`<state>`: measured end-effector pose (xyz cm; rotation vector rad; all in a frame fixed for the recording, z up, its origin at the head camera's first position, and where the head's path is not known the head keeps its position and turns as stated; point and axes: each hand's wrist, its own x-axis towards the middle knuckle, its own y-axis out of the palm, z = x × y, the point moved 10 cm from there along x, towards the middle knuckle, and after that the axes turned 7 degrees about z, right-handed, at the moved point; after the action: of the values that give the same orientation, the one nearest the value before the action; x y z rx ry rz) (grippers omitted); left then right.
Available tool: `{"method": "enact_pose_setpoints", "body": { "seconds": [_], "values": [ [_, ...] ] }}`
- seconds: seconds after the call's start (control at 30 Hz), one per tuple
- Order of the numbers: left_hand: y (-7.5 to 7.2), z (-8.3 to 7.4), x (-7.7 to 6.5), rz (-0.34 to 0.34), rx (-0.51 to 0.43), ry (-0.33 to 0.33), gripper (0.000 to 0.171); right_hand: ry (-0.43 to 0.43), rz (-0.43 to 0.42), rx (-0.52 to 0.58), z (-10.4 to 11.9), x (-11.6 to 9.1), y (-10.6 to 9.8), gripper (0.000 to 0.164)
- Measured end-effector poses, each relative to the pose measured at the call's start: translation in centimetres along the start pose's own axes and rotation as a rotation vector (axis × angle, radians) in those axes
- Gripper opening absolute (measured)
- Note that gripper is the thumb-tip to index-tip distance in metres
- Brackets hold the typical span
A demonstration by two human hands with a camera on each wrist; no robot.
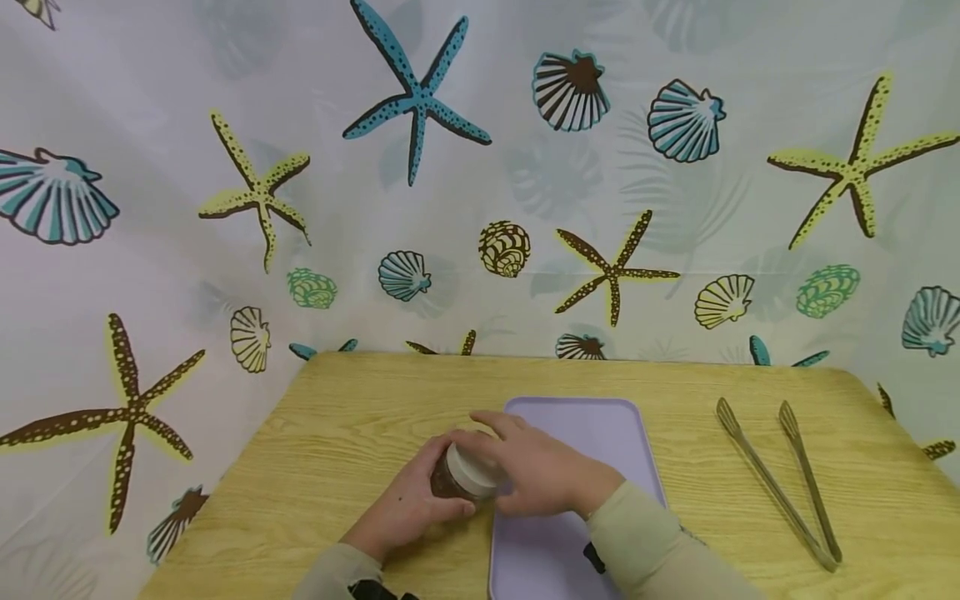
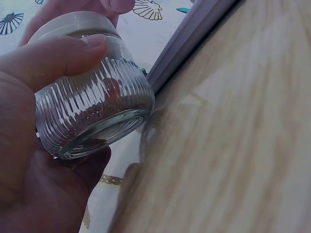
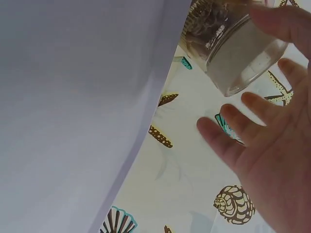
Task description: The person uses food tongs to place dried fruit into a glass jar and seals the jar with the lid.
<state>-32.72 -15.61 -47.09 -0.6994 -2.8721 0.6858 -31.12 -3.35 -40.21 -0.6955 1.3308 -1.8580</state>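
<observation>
A squat ribbed glass jar (image 2: 97, 104) with dark brown contents and a pale lid (image 1: 474, 473) stands near the tray's left side. My left hand (image 1: 420, 504) grips it round the side, its thumb (image 2: 77, 56) across the glass just below the lid. My right hand (image 1: 540, 467) is over the lid from the right. In the right wrist view its fingers (image 3: 252, 119) spread loosely apart, and its thumb (image 3: 279, 22) overlaps the lid's edge.
A lilac tray (image 1: 577, 421) lies on the wood-grain table (image 1: 360, 392), partly under my right forearm. Metal tongs (image 1: 780, 492) lie spread apart on the right. A curtain (image 1: 480, 183) printed with starfish and shells hangs behind the table and at its sides.
</observation>
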Motion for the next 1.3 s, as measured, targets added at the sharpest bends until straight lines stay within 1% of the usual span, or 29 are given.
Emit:
{"method": "enact_pose_setpoints", "body": {
  "seconds": [0.1,0.2,0.43,0.6,0.7,0.8,0.97,1.07,1.13,1.2,1.27,1.3],
  "values": [
    [0.0,0.1,-0.1,-0.003,-0.007,-0.001,0.096,-0.049,0.014,-0.017,0.5,0.0,0.1,0.097],
    [0.0,0.3,-0.1,-0.001,-0.007,0.005,0.097,-0.059,0.022,-0.038,0.7,0.2,0.2,0.093],
    [0.2,0.3,0.0,0.013,-0.031,0.004,0.090,0.033,0.021,-0.016,0.2,0.3,0.1,0.085],
    [0.3,0.4,0.0,0.016,-0.019,0.003,0.092,0.071,0.013,-0.007,0.0,0.4,0.1,0.080],
    [0.3,0.4,0.0,0.011,0.005,0.002,0.096,0.122,0.011,0.023,-0.4,0.5,0.1,0.077],
    [0.2,0.4,0.0,0.005,0.022,-0.002,0.098,0.198,0.016,0.055,-1.0,0.5,0.4,0.075],
    [0.2,0.3,-0.1,0.005,0.012,0.006,0.092,0.322,0.005,0.064,-1.7,0.5,0.8,0.079],
    [0.3,0.1,-0.1,0.012,0.003,0.021,0.090,0.357,-0.016,0.050,-1.9,0.5,0.8,0.082],
    [0.2,0.0,0.0,0.015,-0.004,0.027,0.091,0.362,-0.020,0.042,-2.1,0.5,0.8,0.084],
    [0.2,0.0,0.0,0.011,0.001,0.025,0.092,0.343,-0.019,0.030,-2.1,0.4,0.8,0.088],
    [0.1,0.0,0.0,0.006,0.011,0.018,0.094,0.284,-0.015,0.028,-1.9,0.4,0.7,0.087],
    [0.1,0.0,0.0,0.004,0.021,0.014,0.096,0.239,-0.017,0.025,-1.6,0.3,0.5,0.086]
  ]
}}
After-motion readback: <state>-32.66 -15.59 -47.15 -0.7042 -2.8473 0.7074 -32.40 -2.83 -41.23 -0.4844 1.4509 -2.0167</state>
